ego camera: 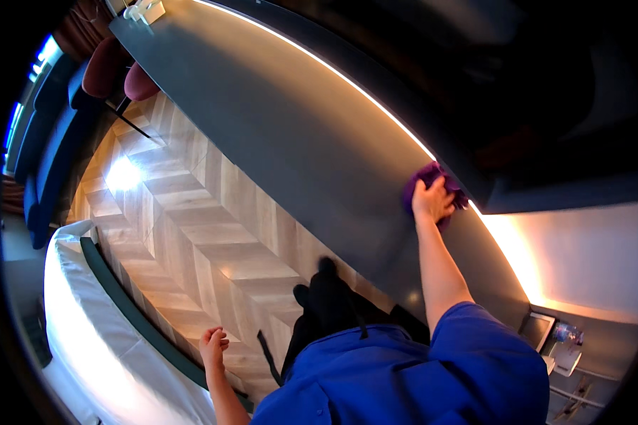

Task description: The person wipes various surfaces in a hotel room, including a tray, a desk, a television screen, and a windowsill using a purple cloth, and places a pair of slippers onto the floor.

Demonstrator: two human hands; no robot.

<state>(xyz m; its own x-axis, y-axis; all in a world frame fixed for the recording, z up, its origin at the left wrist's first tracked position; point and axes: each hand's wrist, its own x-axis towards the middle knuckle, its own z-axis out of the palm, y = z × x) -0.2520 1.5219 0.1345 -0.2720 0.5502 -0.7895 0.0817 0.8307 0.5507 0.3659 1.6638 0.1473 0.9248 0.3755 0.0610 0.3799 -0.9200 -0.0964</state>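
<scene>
My right hand point(434, 201) is pressed down on a purple cloth point(430, 170), its fingers spread over the bunched fabric. The cloth lies on a long dark grey countertop point(276, 133), up against its back edge, where it covers part of a glowing light strip point(369, 98). My right arm reaches forward across the counter. My left hand point(214, 344) hangs low at my side above the wood floor, near the bed, its fingers loosely curled with nothing in them.
A bed with white linen point(85, 319) and a dark green base point(138, 324) stands at left. Reddish chairs point(141, 83) sit by the counter's far end, beside a blue sofa point(58, 154). A plastic bottle point(568, 333) and a framed panel point(537, 330) are at right. Chevron wood flooring point(207, 223) lies between.
</scene>
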